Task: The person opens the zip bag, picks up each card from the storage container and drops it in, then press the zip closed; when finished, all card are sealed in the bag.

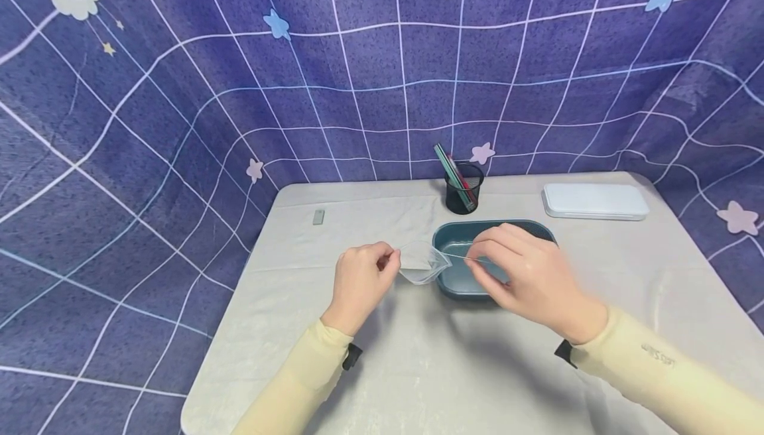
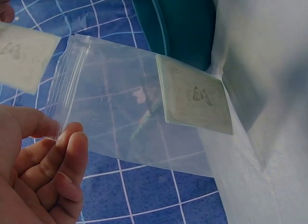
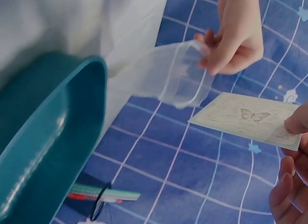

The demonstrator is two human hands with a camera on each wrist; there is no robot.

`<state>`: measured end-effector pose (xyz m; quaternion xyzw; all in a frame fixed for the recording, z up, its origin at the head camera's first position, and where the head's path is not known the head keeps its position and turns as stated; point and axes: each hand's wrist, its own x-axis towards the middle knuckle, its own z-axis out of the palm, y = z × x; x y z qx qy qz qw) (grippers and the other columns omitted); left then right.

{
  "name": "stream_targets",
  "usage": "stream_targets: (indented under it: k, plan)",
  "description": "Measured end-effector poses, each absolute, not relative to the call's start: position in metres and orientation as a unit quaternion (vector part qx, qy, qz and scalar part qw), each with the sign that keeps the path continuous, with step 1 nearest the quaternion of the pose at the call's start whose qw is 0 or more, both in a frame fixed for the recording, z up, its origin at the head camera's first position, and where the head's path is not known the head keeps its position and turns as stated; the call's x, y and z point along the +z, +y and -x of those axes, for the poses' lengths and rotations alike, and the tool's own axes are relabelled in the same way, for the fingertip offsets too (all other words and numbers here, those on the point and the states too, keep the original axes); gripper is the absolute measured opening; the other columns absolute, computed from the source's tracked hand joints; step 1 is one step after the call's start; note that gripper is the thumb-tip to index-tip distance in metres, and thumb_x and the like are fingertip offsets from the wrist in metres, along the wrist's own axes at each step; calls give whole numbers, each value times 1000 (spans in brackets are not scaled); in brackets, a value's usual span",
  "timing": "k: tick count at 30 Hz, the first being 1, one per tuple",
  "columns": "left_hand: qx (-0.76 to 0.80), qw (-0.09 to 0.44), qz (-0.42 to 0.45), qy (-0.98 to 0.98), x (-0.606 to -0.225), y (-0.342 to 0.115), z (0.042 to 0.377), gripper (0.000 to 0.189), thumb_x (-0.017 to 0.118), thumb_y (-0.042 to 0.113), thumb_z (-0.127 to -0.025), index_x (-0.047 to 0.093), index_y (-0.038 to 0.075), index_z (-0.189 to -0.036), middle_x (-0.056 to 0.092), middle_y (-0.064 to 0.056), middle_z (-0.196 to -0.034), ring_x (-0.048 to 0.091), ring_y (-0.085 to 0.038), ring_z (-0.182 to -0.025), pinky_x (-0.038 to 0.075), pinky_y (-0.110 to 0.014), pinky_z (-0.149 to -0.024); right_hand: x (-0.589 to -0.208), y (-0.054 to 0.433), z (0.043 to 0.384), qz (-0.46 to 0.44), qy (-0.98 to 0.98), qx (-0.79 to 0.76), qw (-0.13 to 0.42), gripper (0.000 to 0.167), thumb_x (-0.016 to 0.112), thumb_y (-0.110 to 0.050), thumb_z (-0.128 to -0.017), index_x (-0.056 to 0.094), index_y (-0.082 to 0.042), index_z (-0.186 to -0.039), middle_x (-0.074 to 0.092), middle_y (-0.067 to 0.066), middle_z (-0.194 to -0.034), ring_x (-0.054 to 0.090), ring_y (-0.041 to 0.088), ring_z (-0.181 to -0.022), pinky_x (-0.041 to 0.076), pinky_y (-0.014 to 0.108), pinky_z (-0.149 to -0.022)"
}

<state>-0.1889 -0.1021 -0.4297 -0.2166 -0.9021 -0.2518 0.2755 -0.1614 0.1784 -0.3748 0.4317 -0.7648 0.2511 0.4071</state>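
Note:
My left hand pinches the edge of a clear zip bag near its zip strip. The bag's mouth gapes toward the right hand. At the bag's bottom lies a pale square card with a faint drawing on it. Between thumb and fingers my right hand pinches another pale card, printed with a butterfly. In the head view this card is nearly edge-on, a thin line close to the bag's mouth. In the right wrist view its corner points toward the bag's mouth.
A teal basin stands partly under the right hand. Behind it is a black mesh cup holding pens and pencils. A pale case lies at the back right, a small grey-green block at the back left. A patterned curtain surrounds the table.

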Motion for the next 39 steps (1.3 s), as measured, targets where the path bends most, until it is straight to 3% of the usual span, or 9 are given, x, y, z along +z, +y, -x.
stream_targets:
  k: [13,19,25,28,32,39]
  plan:
    - [-252,275,216,-902,-431,-103,187,15,72,14,-90,76,15,-75,64,11,-62,53,-4,-51,45,-29,-54,-411,159,171,-411,-794,260,365,23,58,-29,-104,72,-17,-91,68,-9,-96,63,13,-85,54,34,-63]
    - [-253,272,215,-903,-430,-102,185,15,72,15,-90,76,16,-76,64,12,-62,52,-3,-51,44,-29,-53,-426,155,176,-398,-827,242,317,3,74,-18,-93,73,-18,-89,65,-7,-102,60,14,-89,54,34,-62]
    - [-251,265,216,-906,-429,-102,185,15,72,13,-91,77,15,-77,65,11,-63,52,-3,-51,45,-28,-53,-428,142,186,-389,-841,230,297,10,82,-9,-83,76,-16,-85,64,4,-114,60,23,-100,54,41,-77]
    - [-252,266,219,-904,-429,-101,185,14,72,14,-91,76,15,-77,65,11,-63,53,-3,-52,45,-28,-53,-428,134,191,-380,-855,212,283,10,83,-8,-82,77,-15,-83,65,7,-116,61,27,-102,52,45,-79]
    - [-252,268,221,-903,-428,-100,185,14,73,14,-90,76,15,-76,64,11,-63,52,-3,-51,45,-28,-53,-429,125,196,-365,-875,186,256,9,82,-8,-82,78,-17,-81,67,7,-115,62,28,-102,49,44,-72]
    - [-253,273,221,-902,-428,-99,185,15,72,14,-90,75,15,-76,64,11,-62,53,-3,-51,44,-29,-53,-430,112,203,-351,-893,172,223,9,80,-7,-82,79,-15,-79,71,9,-110,65,29,-97,53,47,-73]
